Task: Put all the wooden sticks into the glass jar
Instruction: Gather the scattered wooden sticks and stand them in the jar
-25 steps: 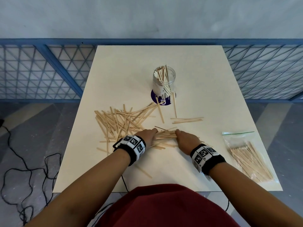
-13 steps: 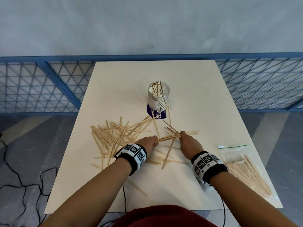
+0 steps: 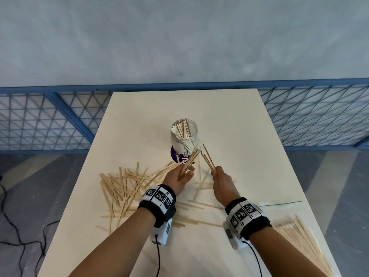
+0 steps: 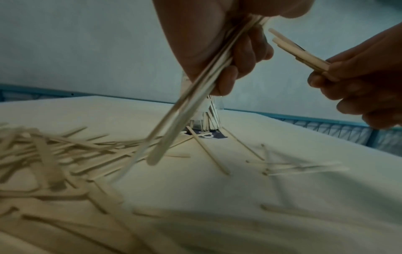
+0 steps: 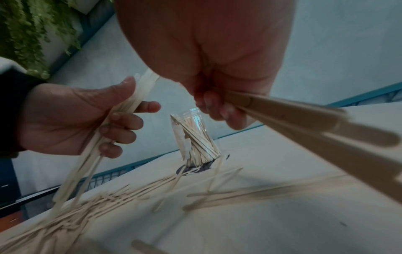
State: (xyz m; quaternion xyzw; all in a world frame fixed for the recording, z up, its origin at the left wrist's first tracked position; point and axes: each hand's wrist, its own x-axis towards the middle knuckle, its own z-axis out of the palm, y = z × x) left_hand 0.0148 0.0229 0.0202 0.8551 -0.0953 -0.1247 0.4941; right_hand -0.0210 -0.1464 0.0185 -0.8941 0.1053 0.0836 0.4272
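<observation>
With each grip clamped on a bundle of wooden sticks, left hand [image 3: 180, 177] and right hand [image 3: 221, 181] should stand them upright, tips together, over the glass jar [image 3: 183, 134] mid-bench [image 3: 239, 136], then lower before releasing.

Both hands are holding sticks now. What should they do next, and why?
Probably lift the left hand and drop its bunch of sticks into the glass jar. Both hands already grip sticks above the table, the right hand too, and the jar stands open just beyond them, only partly filled.
</observation>
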